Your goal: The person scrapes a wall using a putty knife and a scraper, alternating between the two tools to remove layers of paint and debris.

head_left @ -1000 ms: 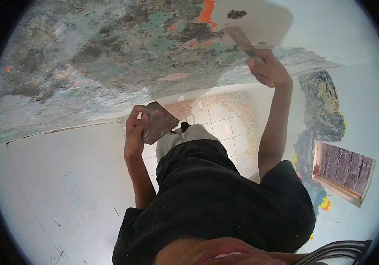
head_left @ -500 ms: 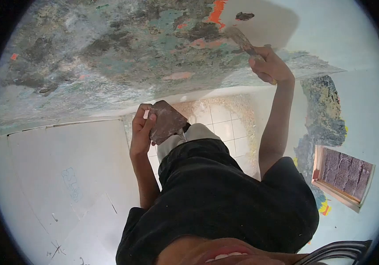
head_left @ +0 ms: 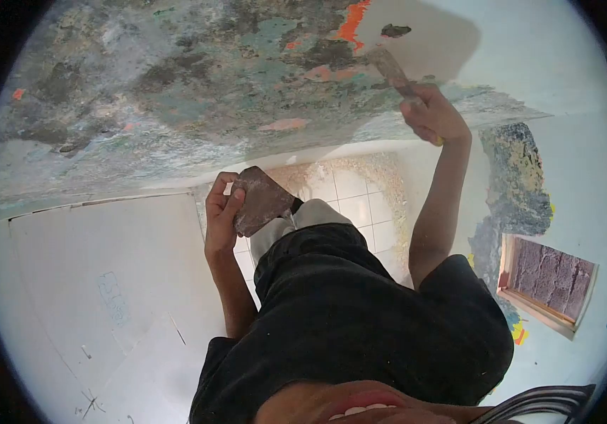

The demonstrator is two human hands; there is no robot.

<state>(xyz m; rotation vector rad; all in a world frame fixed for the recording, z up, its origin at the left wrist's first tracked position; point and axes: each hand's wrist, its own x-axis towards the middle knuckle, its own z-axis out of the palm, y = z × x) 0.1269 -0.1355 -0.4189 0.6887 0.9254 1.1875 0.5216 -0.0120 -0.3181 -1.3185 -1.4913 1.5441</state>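
Observation:
My right hand (head_left: 434, 116) is closed round the handle of a scraper (head_left: 390, 69), its thin blade pointing up and left. The blade tip lies against the wall, where bare patchy plaster (head_left: 226, 78) meets pale paint, just below an orange streak (head_left: 351, 27). Lower and to the left, in front of my legs, my left hand (head_left: 224, 208) grips a flat brown four-sided plate (head_left: 264, 201) by its left edge, thumb on top. Whitish smears mark the plate's face.
A dark hole (head_left: 396, 31) shows in the painted wall near the blade. To the right is a wood-framed opening (head_left: 549, 279) beside another stripped patch (head_left: 522, 177). Pale tiles (head_left: 356, 210) with crumbs along the edge lie underfoot; a white panel (head_left: 105, 283) stands at left.
My right hand and scraper have shifted slightly down, the blade still by the paint edge. The plate in my left hand has moved a little left and down.

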